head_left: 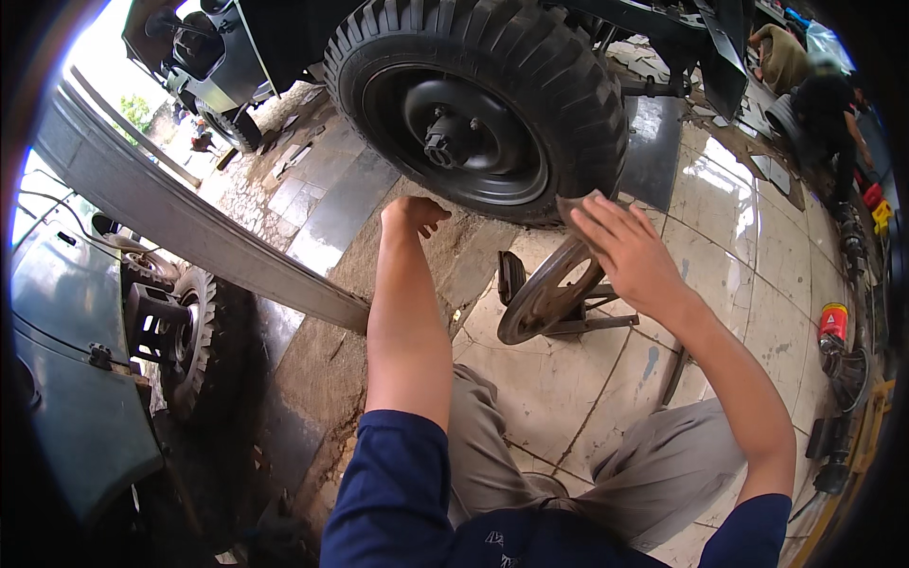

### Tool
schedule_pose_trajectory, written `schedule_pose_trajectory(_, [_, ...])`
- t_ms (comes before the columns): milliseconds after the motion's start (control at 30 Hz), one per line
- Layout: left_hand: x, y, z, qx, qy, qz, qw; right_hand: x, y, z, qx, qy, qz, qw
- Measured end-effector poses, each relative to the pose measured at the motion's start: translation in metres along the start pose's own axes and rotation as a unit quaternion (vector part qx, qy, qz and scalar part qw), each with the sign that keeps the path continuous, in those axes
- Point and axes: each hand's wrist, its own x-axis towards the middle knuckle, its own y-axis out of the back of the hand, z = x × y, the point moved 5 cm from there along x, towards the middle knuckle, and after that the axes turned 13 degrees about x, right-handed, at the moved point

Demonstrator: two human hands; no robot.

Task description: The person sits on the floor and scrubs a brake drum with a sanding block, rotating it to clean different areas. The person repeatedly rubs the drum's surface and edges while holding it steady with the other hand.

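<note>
I sit on the tiled floor in front of a large black tyre (pixel 568 85) on a dark wheel hub (pixel 445 142). My left hand (pixel 412 216) reaches out just below the tyre's lower left side, fingers curled in, with nothing seen in it. My right hand (pixel 630 251) presses a brown flat sheet (pixel 575 204) onto the top rim of a rusty metal disc (pixel 542 295). The disc stands tilted on a small metal bracket (pixel 592 324) between my knees and the tyre.
A long grey metal beam (pixel 189 227) runs diagonally from upper left toward my left arm. A smaller tyre (pixel 194 346) and a dark vehicle panel (pixel 66 398) lie at left. A red can (pixel 833 322) and tools sit at right. Another person (pixel 824 109) crouches at upper right.
</note>
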Motion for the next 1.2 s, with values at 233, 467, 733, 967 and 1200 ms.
schedule_pose_trajectory(233, [0.007,0.0,0.002,0.003,0.015,-0.007,1.0,0.002,0.005,-0.001,-0.004,0.032,-0.006,0.999])
schedule_pose_trajectory(467, [-0.001,-0.002,0.007,0.007,0.012,0.001,1.0,0.0,0.006,-0.021,-0.02,0.039,-0.043,0.998])
schedule_pose_trajectory(733, [0.002,0.001,0.007,0.001,0.004,-0.004,1.0,0.001,-0.002,-0.012,-0.005,0.03,-0.015,0.999])
schedule_pose_trajectory(967, [0.016,0.003,0.008,-0.003,-0.05,0.01,0.999,-0.001,-0.006,0.012,-0.027,-0.029,0.016,0.999])
schedule_pose_trajectory(1200, [0.017,0.002,0.011,0.015,-0.016,-0.021,1.0,-0.006,0.003,0.019,0.001,-0.061,-0.012,0.998])
